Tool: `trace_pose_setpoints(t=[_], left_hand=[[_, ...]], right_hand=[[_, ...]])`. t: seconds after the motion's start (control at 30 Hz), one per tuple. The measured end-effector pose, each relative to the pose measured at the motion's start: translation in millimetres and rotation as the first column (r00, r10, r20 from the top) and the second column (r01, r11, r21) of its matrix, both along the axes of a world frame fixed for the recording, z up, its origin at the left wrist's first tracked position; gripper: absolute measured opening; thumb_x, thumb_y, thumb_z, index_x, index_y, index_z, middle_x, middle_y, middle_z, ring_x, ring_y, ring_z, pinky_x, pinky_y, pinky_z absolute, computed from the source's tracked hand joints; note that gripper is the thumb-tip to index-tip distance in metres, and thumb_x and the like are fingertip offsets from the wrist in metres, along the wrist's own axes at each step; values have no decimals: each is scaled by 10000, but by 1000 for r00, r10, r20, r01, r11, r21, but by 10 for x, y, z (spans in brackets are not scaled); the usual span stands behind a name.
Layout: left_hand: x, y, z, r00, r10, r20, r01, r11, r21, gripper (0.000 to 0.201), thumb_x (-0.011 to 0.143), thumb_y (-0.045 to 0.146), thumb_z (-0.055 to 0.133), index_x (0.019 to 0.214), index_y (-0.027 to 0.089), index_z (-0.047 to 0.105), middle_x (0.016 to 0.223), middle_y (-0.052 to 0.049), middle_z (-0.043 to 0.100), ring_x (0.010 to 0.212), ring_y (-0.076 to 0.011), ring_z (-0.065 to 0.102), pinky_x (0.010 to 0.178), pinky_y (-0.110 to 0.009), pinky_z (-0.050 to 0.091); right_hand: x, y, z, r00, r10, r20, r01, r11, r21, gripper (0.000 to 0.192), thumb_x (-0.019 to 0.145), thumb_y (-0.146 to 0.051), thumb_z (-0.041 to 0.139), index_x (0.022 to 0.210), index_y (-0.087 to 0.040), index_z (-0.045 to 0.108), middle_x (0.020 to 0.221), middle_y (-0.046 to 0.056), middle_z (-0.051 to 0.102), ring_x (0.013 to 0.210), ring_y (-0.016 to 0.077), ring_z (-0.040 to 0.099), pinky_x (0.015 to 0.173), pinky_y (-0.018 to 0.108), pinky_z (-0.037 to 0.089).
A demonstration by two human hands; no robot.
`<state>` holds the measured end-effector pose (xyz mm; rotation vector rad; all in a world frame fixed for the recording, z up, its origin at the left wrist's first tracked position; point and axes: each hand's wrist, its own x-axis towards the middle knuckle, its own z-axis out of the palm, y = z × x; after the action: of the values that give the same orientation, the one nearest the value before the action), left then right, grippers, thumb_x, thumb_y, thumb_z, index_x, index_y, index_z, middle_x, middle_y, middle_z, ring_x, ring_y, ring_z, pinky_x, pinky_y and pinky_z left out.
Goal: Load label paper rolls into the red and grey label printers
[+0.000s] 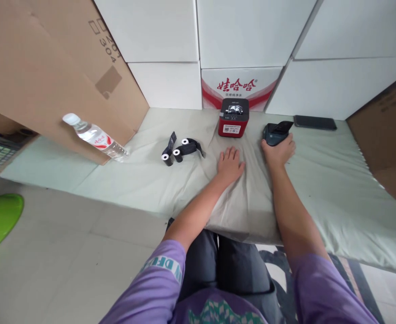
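Note:
My left hand (230, 164) lies flat on the pale green cloth, fingers spread, holding nothing. It is just in front of a red and black cube-shaped device (230, 129) with a white QR-code sticker on its front. To the right, my right hand (280, 152) grips a small dark handheld device (275, 136) with a black lid tilted up at its back. A black smartphone (315, 122) lies beyond that hand, to its right. Left of my left hand are several small black ribbon rolls (178, 155) with white cores, their strips partly unwound.
A clear water bottle (98, 138) leans against a large cardboard box (59, 58) at left. White boxes (164, 31) stack along the back. Another cardboard panel (387, 130) stands at right. The cloth-covered surface (133, 193) ends before my lap. A green seat (0, 220) is at lower left.

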<state>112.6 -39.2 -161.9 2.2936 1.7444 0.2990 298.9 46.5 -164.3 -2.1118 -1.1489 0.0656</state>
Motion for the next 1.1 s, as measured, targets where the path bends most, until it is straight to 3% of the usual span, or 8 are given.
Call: trace_pose_setpoints(t=[0.1, 0.2, 0.3, 0.37, 0.47, 0.63, 0.87, 1.1], left_hand=[[8, 10, 15, 1000, 9, 25, -9, 1000, -7, 689, 1100, 394, 378, 1704, 62, 390, 1834, -152, 308, 1729, -302, 243, 1423, -529, 185], [-45, 81, 69, 985, 51, 166, -55, 998, 19, 555, 1086, 312, 423, 1585, 111, 563, 1725, -154, 513, 1630, -286, 433, 1365, -470, 304], [-219, 221, 144, 917, 186, 354, -182, 982, -43, 431, 1085, 286, 413, 1347, 139, 721, 1378, -163, 767, 1310, -282, 690, 1120, -409, 506], [-395, 321, 175, 874, 240, 422, -193, 969, -153, 348, 1058, 277, 452, 1118, 138, 766, 1143, -153, 812, 1105, -271, 734, 966, -375, 530], [-662, 409, 181, 797, 220, 562, -71, 959, -275, 248, 1018, 213, 497, 856, 168, 680, 839, -69, 752, 867, -192, 693, 838, -298, 497], [-851, 397, 219, 666, 296, 685, 16, 912, -409, 235, 1005, 114, 533, 785, 198, 535, 647, 37, 599, 569, -101, 510, 648, -250, 390], [-850, 416, 241, 657, 295, 694, 68, 893, -445, 271, 1023, 64, 517, 789, 200, 518, 647, 34, 611, 518, -87, 486, 605, -260, 351], [-888, 435, 183, 668, 265, 696, 85, 901, -425, 269, 991, 40, 488, 779, 200, 532, 645, 35, 593, 518, -94, 504, 599, -266, 367]], right_hand=[[34, -112, -6, 997, 82, 0, -82, 996, -22, 1119, 695, -422, 782, 1618, 10, 320, 1459, 343, 563, 1427, 491, 511, 1212, 666, 404], [-13, -358, -52, 980, 198, 9, -197, 980, -16, 1166, 665, -455, 791, 1622, 5, 307, 1436, 319, 564, 1398, 482, 515, 1222, 645, 400], [-209, -687, -109, 937, 349, 13, -350, 937, 16, 1198, 638, -527, 811, 1628, -65, 319, 1427, 277, 552, 1368, 475, 509, 1202, 661, 407], [-405, -888, -116, 901, 433, 1, -433, 901, 18, 1221, 655, -590, 818, 1644, -98, 300, 1434, 267, 535, 1371, 469, 497, 1179, 664, 426], [-700, -1075, -80, 858, 514, -15, -514, 858, -7, 1237, 692, -639, 828, 1663, -117, 268, 1432, 261, 510, 1378, 462, 490, 1157, 654, 450], [-916, -1118, -67, 817, 576, -16, -576, 817, -17, 1210, 711, -628, 838, 1661, -119, 287, 1415, 251, 489, 1361, 454, 518, 1144, 646, 482], [-881, -1146, -82, 822, 569, -14, -569, 820, -66, 1230, 735, -660, 816, 1677, -93, 266, 1443, 277, 481, 1322, 454, 592, 1089, 622, 550], [-850, -1163, 11, 754, 657, -6, -651, 746, -140, 1265, 774, -650, 782, 1742, -164, 129, 1682, 304, 353, 1441, 502, 561, 1038, 654, 587]])
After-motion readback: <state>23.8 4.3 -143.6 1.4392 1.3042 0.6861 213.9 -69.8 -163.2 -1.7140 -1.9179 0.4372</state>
